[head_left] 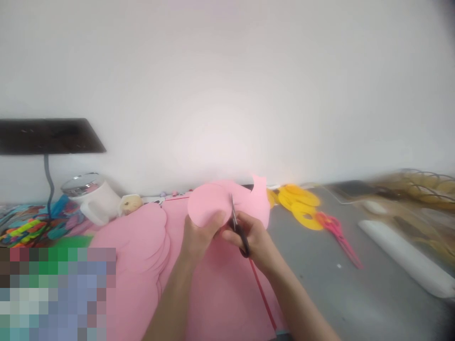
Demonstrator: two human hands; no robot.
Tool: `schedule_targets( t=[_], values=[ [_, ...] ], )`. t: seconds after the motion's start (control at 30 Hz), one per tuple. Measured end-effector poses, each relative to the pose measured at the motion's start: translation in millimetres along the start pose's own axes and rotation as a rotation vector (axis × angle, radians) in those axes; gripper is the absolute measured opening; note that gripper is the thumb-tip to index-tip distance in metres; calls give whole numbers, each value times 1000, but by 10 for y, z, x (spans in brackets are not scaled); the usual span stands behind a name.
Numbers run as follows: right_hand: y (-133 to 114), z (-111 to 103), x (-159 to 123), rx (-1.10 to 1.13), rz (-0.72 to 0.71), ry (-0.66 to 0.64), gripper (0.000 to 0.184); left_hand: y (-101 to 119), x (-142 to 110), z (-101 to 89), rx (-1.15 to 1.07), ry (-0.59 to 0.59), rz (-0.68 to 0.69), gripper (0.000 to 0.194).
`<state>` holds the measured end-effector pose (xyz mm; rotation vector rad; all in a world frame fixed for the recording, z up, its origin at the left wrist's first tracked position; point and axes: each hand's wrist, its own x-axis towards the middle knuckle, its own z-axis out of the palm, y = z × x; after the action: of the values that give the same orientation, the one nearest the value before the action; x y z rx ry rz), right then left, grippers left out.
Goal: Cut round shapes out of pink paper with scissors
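Jutting above left fingers (217, 221): pink paper disc (206, 201).

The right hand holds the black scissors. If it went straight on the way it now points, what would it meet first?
Probably the pink paper held by the left hand: the black scissors in the right hand point forward at it, though depth is unclear.

The left hand (201, 234) and right hand (255, 236) are bare, with slim fingers (232, 238), the nails too small to make out. The left forearm (170, 298) and right forearm (296, 300), bare too, are smooth and taper toward the wrists (272, 260).
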<state>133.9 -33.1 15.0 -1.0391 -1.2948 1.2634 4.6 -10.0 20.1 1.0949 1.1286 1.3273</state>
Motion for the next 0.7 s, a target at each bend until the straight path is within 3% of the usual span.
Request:
schedule_targets(
  t=[0.17,0.47,0.7],
  values=[
    [18,6,-3,-8,-8,5,36,-7,17,-21,-20,-48,-10,24],
    [10,18,-25,-29,-4,20,28,-11,10,-15,7,9,-20,18],
    [-7,21,-33,-30,25,18,26,-15,26,-35,9,-37,-21,20]
  ],
)
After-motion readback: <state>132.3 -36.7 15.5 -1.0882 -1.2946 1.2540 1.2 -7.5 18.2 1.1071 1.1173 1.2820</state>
